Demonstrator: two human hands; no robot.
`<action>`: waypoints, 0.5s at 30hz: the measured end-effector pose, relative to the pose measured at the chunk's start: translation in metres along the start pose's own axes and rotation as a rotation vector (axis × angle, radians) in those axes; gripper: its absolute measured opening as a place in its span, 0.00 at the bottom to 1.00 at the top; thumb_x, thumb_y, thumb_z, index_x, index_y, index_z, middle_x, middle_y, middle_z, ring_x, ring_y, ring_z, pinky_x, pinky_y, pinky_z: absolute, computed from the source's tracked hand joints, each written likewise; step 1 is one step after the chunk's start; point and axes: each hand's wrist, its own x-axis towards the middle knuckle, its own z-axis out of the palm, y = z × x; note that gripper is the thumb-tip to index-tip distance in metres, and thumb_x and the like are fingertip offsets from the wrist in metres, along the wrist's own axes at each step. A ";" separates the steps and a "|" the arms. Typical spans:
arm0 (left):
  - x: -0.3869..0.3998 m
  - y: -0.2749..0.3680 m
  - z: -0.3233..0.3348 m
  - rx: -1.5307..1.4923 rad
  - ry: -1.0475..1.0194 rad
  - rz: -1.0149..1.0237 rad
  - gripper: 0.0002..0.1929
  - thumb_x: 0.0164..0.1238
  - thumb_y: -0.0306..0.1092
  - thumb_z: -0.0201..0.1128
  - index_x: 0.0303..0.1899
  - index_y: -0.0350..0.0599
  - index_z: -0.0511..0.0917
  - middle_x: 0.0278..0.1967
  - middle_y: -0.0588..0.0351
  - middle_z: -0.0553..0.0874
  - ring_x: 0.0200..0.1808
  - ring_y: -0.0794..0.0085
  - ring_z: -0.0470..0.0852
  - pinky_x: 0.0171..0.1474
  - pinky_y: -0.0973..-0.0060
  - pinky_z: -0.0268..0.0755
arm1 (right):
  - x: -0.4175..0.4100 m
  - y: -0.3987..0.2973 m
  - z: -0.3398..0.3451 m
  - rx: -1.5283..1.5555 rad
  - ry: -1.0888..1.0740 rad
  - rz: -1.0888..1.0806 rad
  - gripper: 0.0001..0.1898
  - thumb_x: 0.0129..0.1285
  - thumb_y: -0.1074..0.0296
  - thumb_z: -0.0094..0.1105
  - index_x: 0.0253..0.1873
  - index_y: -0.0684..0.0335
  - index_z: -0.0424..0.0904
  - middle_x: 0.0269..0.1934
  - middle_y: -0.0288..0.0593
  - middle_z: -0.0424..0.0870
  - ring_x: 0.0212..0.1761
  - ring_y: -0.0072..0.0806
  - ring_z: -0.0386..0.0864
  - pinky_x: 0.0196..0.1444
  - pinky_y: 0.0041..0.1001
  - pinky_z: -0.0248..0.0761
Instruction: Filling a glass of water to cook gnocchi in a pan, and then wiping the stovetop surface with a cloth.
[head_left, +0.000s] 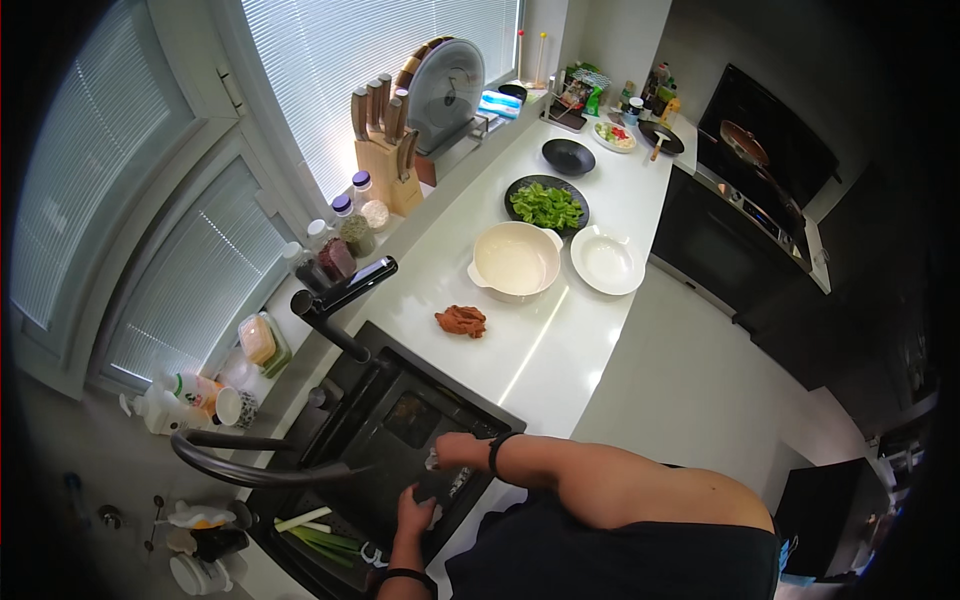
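My left hand (418, 514) is over the black sink (375, 450), its fingers partly curled, with a small pale thing against it. Close by, my right hand (456, 452) is closed around a small whitish thing that shows at its fingertips. What these pale things are cannot be made out. A dark curved faucet (262, 469) reaches over the sink from the window side. Spring onions (319, 536) lie in the sink's corner beyond my left hand, beside a white plastic-looking item (373, 555).
On the white counter (547, 337) are a reddish-brown clump (461, 321), a cream pot (516, 259), a white plate (607, 260), a black plate of chopped greens (547, 206) and a black bowl (568, 157). A knife block (386, 165) and jars (337, 255) line the window sill.
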 end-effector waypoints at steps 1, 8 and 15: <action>-0.005 0.017 -0.004 -0.120 0.044 0.078 0.34 0.58 0.27 0.69 0.67 0.42 0.67 0.66 0.40 0.72 0.69 0.49 0.69 0.72 0.61 0.62 | -0.004 0.003 -0.004 0.091 -0.056 0.042 0.16 0.59 0.56 0.64 0.45 0.62 0.87 0.45 0.55 0.87 0.50 0.47 0.86 0.49 0.42 0.80; -0.038 0.086 -0.043 0.385 0.444 0.729 0.31 0.57 0.24 0.64 0.65 0.42 0.69 0.66 0.41 0.71 0.66 0.45 0.72 0.69 0.59 0.66 | 0.007 -0.002 -0.005 0.878 -1.100 -0.086 0.20 0.61 0.61 0.63 0.19 0.48 0.63 0.14 0.22 0.58 0.12 0.14 0.54 0.15 0.20 0.48; -0.032 0.082 -0.059 0.348 0.439 0.773 0.20 0.57 0.34 0.67 0.50 0.43 0.72 0.44 0.48 0.78 0.45 0.49 0.84 0.40 0.59 0.81 | -0.008 -0.035 -0.001 0.798 -1.164 -0.027 0.19 0.60 0.64 0.62 0.20 0.49 0.61 0.12 0.20 0.57 0.10 0.11 0.53 0.13 0.17 0.46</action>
